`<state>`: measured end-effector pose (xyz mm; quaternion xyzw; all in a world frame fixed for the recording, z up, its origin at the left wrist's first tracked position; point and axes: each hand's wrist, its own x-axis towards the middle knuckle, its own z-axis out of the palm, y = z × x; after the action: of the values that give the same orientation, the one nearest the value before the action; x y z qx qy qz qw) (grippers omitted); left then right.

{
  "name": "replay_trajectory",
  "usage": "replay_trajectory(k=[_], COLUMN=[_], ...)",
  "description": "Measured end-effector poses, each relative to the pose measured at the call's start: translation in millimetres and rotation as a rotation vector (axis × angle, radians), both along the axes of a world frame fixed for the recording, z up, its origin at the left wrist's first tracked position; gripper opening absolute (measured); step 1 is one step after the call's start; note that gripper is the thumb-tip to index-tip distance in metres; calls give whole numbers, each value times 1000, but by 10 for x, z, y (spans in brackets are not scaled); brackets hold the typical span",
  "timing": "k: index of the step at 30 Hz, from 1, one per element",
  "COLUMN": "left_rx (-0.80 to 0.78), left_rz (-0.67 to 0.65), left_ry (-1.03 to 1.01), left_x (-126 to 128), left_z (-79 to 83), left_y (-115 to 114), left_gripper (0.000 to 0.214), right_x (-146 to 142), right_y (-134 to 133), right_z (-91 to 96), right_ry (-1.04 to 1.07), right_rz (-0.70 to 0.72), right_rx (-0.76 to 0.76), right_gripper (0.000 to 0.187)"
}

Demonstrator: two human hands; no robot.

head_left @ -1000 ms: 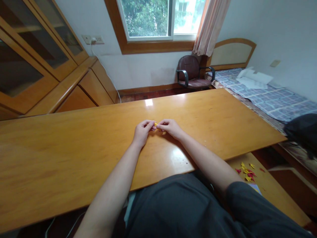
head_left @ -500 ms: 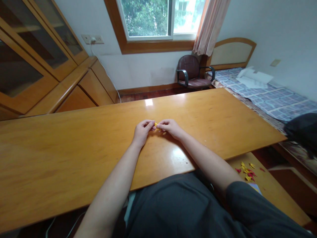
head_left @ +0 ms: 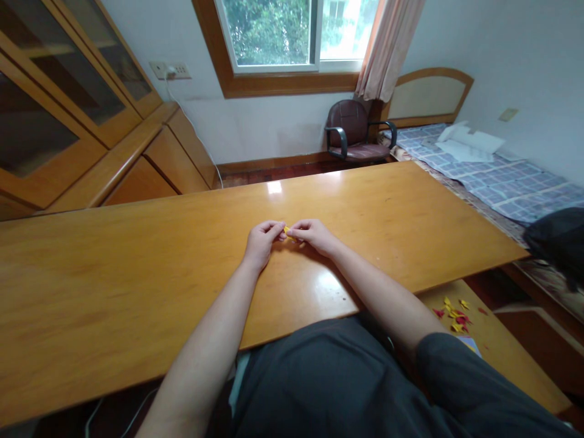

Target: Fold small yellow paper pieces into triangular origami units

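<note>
Between my two hands is a small piece of folded yellow paper (head_left: pixel 287 230), mostly covered by fingertips. My left hand (head_left: pixel 264 238) pinches its left side between thumb and fingers. From the right, my right hand (head_left: pixel 312 233) pinches the other side. Both hands are just over the wooden table (head_left: pixel 150 280), near its middle. The paper's exact shape is too small and too hidden to make out.
On a lower wooden surface (head_left: pixel 506 359) at the right lie several small yellow and red folded paper pieces (head_left: pixel 456 315). A brown armchair (head_left: pixel 349 131) stands beyond the table. To the right are a bed (head_left: pixel 493 182) and a black bag (head_left: pixel 559 240); a cabinet (head_left: pixel 128 158) stands left.
Both hands stay in the same place, pinching the yellow paper. A little more of the paper's yellow surface shows between the fingertips.
</note>
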<state>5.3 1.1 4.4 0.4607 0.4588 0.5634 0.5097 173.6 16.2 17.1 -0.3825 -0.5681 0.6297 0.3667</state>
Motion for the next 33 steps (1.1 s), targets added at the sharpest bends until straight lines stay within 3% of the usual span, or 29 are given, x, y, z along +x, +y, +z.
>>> replay_trajectory(k=[9, 23, 33], left_rx=[72, -10, -29], left_rz=[-6, -44, -29], left_ry=[91, -90, -101], left_x=[-34, -23, -14], left_z=[-51, -32, -15], left_y=[12, -6, -9], left_gripper=[26, 23, 23], right_x=[8, 40, 27], right_y=[11, 19, 21], right_z=[-17, -14, -34], right_ry=[15, 3, 3], right_rz=[7, 39, 40], right_rx=[-14, -7, -8], right_gripper=[38, 40, 39])
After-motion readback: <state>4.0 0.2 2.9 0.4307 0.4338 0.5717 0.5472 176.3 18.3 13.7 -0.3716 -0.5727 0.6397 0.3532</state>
